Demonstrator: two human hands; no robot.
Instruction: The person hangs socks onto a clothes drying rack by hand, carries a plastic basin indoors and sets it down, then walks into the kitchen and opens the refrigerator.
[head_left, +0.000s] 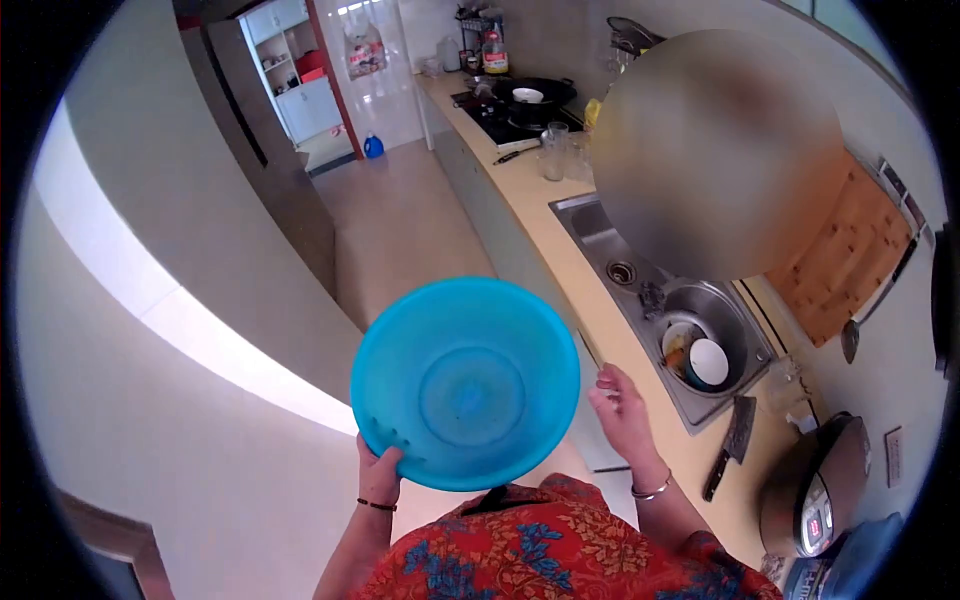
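Observation:
A round blue plastic basin [471, 395] is held up in front of my body, its inside facing me. My left hand [380, 470] grips its lower left rim, the thumb inside and the fingers showing dimly through the wall from behind. Just to the right of the basin, apart from its rim, is my right hand [622, 415]. Its fingers are curled in, and I see nothing in them.
Along the right runs a counter with a steel sink [672, 372] holding dishes, including a white bowl [708, 362]. A cleaver [733, 445] and a rice cooker [817, 490] are nearer me. Farther off are drinking glasses [553, 155] and a wok [548, 92].

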